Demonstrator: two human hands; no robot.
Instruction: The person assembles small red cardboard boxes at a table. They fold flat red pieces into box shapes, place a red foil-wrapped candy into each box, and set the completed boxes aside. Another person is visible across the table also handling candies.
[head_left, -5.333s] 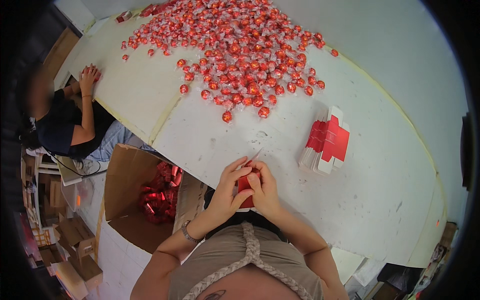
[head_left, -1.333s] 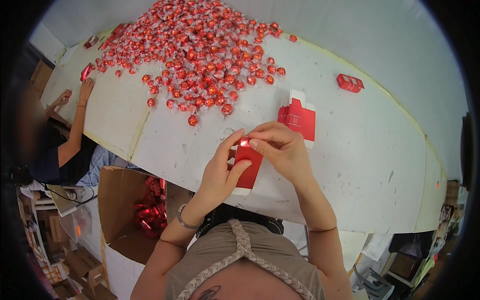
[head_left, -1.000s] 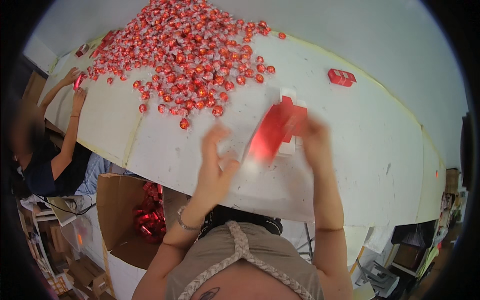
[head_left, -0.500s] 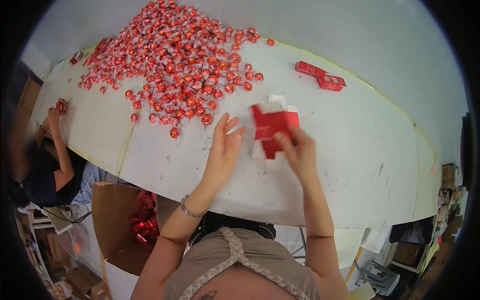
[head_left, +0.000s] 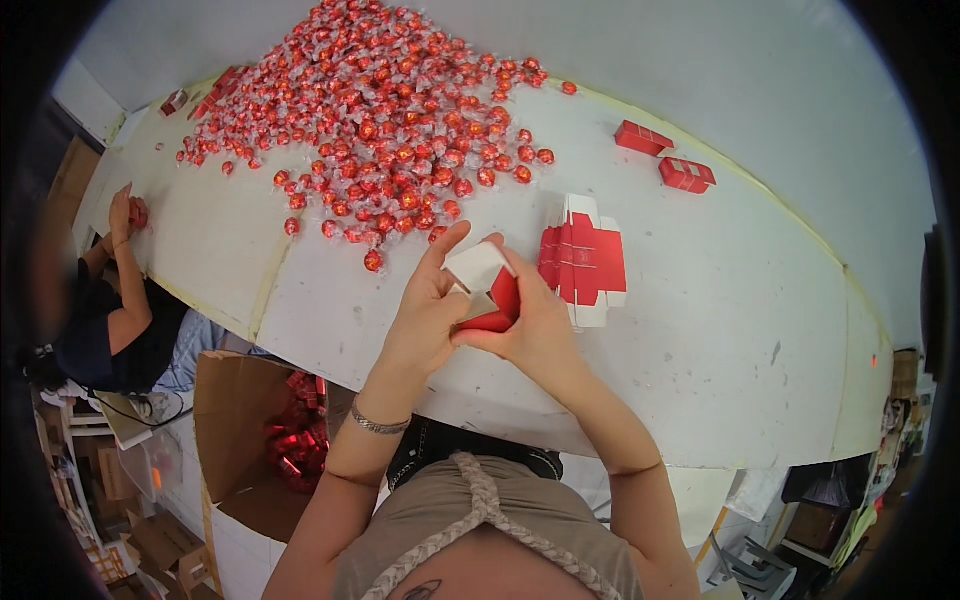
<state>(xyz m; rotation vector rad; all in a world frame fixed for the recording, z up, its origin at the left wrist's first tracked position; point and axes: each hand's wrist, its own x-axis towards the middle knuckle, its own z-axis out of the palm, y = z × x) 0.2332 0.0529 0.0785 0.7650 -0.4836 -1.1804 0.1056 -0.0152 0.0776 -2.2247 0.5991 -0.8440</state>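
Observation:
A small red carton (head_left: 500,296), white inside and open at the top, is held over the table between both hands. My left hand (head_left: 428,310) grips its left side, with the thumb at the opening and the index finger raised. My right hand (head_left: 541,325) wraps its right side, the thumb along the bottom. Just right of them lies a stack of flat red-and-white carton blanks (head_left: 590,258). Beyond my hands spreads a large heap of red foil-wrapped candy balls (head_left: 380,130) in clear twisted wrappers.
Two red cartons, one (head_left: 643,138) beside the other (head_left: 687,176), lie at the far right. Below the table's front edge, a cardboard box (head_left: 235,420) holds shiny red items. A co-worker (head_left: 120,310) sits at the left, hands on something red.
My right hand has brought the red carton leftward from the stack, and my left hand has closed on it. The carton has gone from flat to opened out. The two far cartons now stand apart.

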